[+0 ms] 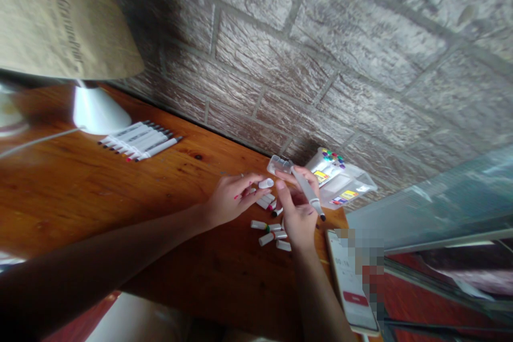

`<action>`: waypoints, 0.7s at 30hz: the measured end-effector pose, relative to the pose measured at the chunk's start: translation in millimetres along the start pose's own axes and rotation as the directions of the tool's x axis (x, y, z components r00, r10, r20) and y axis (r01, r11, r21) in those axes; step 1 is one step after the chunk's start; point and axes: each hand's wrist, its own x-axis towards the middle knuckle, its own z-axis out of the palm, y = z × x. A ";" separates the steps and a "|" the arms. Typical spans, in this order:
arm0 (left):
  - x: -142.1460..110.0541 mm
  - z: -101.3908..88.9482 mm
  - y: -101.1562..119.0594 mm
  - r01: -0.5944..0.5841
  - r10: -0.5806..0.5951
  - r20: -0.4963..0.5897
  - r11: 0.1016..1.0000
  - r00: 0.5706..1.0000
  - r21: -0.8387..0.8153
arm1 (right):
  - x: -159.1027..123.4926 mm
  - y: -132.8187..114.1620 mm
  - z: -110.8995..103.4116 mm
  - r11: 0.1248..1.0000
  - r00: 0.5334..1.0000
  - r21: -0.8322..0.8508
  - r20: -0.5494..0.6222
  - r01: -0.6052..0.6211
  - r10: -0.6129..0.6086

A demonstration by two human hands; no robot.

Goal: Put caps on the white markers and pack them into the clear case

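Note:
Between the fingertips of my left hand (228, 197) is a white marker cap (265, 184), pinched with its open end facing right. My right hand (298, 219) is closed around a white marker (308, 192), which slants down to the right and has a dark lower end. Just past the fingers of my right hand lies a small clear plastic piece (279, 164); whether that hand touches it, I cannot tell. Several loose white caps (272, 237) with coloured rims lie on the wooden table below and between my hands, some partly hidden by my right hand.
Several white markers (140, 141) lie in a row by the lamp (96, 109). A clear marker case (348, 184) with coloured-end markers (332, 157) stands against the brick wall (248, 64). At the table's right edge lies a phone (348, 278). A cord (44, 139) runs left from the lamp.

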 end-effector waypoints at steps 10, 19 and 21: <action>-2.2 -2.7 0.2 0.016 -0.016 0.025 1.000 1.000 0.001 | -1.3 -1.6 4.8 0.996 0.996 0.080 0.073 -0.046 0.040; 10.9 -5.8 10.1 0.293 -0.261 0.147 0.917 0.954 -0.272 | 20.8 18.9 -13.1 0.981 0.969 0.160 -0.202 -0.108 0.140; 18.3 -11.1 13.6 0.345 -0.240 0.297 0.859 0.924 -0.378 | 24.6 23.0 -15.4 0.978 0.963 0.180 -0.226 -0.103 0.143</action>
